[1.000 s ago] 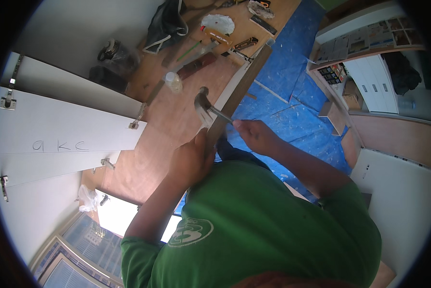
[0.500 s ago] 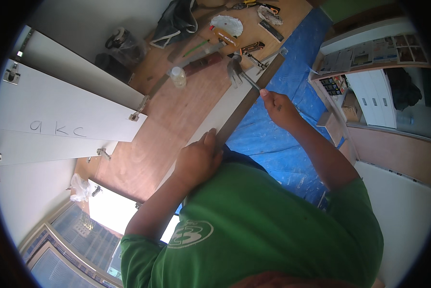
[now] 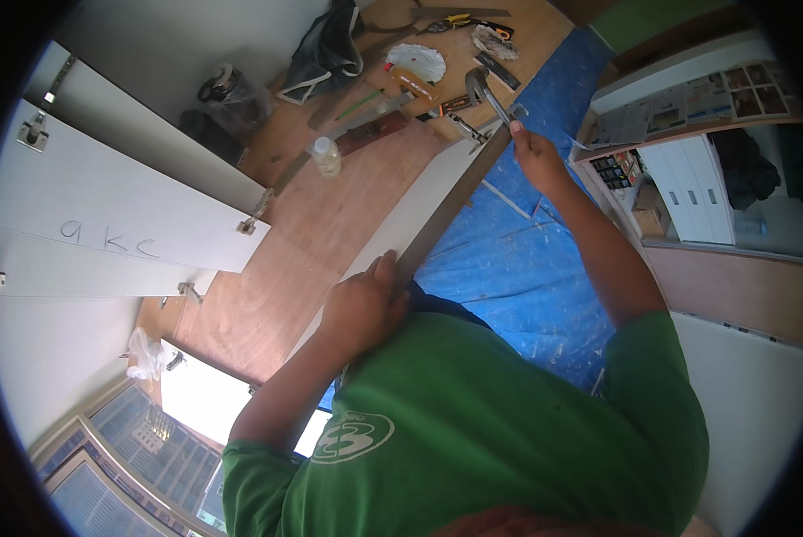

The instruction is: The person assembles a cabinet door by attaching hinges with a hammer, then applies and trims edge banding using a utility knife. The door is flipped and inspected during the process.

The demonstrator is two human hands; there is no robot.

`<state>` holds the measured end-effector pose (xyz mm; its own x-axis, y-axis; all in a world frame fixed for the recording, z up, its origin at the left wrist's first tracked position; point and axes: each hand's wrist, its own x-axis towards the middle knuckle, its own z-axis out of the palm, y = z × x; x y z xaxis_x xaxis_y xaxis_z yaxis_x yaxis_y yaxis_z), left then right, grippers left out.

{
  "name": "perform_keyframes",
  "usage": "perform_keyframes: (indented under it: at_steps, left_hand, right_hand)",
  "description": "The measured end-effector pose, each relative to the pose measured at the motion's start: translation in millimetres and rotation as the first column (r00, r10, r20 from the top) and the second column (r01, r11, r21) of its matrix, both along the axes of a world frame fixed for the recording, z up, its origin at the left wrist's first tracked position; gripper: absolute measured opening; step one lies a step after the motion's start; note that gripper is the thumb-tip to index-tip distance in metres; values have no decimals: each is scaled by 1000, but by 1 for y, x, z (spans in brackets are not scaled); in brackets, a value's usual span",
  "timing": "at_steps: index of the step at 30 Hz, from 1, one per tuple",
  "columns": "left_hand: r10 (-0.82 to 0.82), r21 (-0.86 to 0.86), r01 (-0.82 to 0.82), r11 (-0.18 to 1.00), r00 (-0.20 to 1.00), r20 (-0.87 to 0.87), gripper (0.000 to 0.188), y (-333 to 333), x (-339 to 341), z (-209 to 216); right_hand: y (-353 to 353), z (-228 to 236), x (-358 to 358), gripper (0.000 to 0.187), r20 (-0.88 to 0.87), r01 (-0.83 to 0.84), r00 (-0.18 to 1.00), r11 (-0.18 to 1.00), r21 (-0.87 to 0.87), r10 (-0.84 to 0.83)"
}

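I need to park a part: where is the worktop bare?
The broad reddish worktop patch between the hinged panels and the white board under the left hand is bare. Toward the far end it's crowded: capped jar, green stick, dark cloth, and the hammer in the right hand.

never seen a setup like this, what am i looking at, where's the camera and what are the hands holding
There is no robot here, just a person's two bare hands. The view comes from a wide fisheye camera worn on the head, looking down, so straight edges bend near the rim. The green shirt is the wearer's own.

The right hand grips a hammer. The left hand is on a long white board with a brown edge.

On the wooden surface are a small bottle, a thin green stick and a dark cloth. A blue sheet covers the floor beside it.
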<state>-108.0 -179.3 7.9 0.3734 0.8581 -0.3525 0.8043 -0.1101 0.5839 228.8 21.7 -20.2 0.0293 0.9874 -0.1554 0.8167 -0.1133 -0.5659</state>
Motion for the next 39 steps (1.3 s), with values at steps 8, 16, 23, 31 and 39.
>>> perform_keyframes:
  at_steps: [8, 16, 23, 31, 39]
  left_hand:
    - [47, -57, -43, 997, 996, 76, 74, -2, -29, 8]
    - [110, -94, -103, 990, 992, 69, 75, -64, -85, 15]
    - [85, -71, -79, 994, 992, 90, 75, -58, -94, 7]
    - [57, -111, -48, 993, 995, 80, 70, -58, -98, 3]
    - [55, -84, -44, 995, 989, 134, 64, -56, -104, 0]
  right_hand:
    - [15, 17, -22, 70, -279, 100, 944, 960, -263, -174]
    - [24, 11, -25, 62, -385, 19, 918, 979, -205, -98]
    - [-7, 5, -56, 67, -74, -17, 997, 997, -69, 12]
    - [-102, 19, -123, 65, -132, -117, 986, 985, -126, 101]
    - [-199, 20, -201, 58, -269, -259, 940, 951, -168, 208]
